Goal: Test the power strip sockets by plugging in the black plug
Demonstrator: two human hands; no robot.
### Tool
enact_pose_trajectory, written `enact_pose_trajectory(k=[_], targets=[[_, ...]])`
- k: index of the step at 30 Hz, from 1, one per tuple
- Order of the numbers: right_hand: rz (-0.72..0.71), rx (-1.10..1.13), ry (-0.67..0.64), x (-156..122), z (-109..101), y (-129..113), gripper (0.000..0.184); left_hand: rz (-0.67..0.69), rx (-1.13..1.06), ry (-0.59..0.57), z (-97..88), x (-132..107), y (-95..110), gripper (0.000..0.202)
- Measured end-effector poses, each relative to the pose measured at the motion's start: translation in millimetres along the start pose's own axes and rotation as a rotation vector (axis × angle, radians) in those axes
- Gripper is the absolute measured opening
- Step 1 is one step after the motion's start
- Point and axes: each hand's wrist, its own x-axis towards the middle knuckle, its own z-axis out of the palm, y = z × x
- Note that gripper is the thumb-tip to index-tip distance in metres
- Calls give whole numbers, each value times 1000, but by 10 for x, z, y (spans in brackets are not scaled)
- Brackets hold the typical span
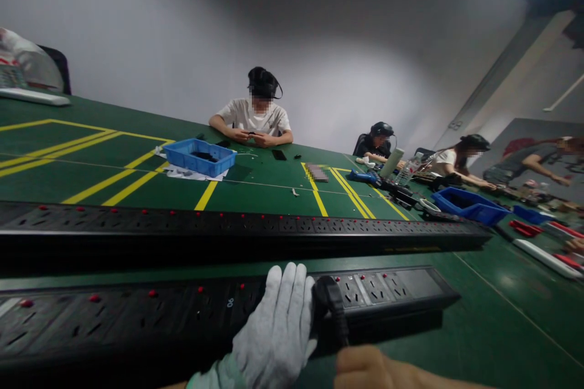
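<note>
Across the front of the table lies a long black power strip (378, 298) with three-slot sockets and small red buttons. A black power plug (329, 295) sits against one of its sockets, with its cord bending down toward me. My left hand (278, 328), in a white glove, rests flat on the strip just left of the plug, fingers stretched out side by side. Bare and closed round the plug's cord, my right hand (369, 368) is at the bottom edge. Whether the plug is fully pushed in I cannot tell.
A second long power strip (255, 228) lies parallel behind the first. Beyond it stand a blue bin (201, 158) on papers and a darker blue bin (469, 203) at the right. A co-worker (255, 115) sits opposite; others work farther right. Yellow tape marks the green table (260, 185).
</note>
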Motion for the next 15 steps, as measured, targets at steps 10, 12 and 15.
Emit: enact_pose_trajectory(k=[10, 12, 15], targets=[[43, 425, 507, 783, -445, -168, 60, -150, 274, -376, -157, 60, -119, 104], [56, 472, 459, 762, -268, -101, 59, -47, 425, -331, -189, 29, -178, 101], [79, 519, 434, 731, -30, 24, 57, 51, 537, -358, -251, -16, -246, 95]])
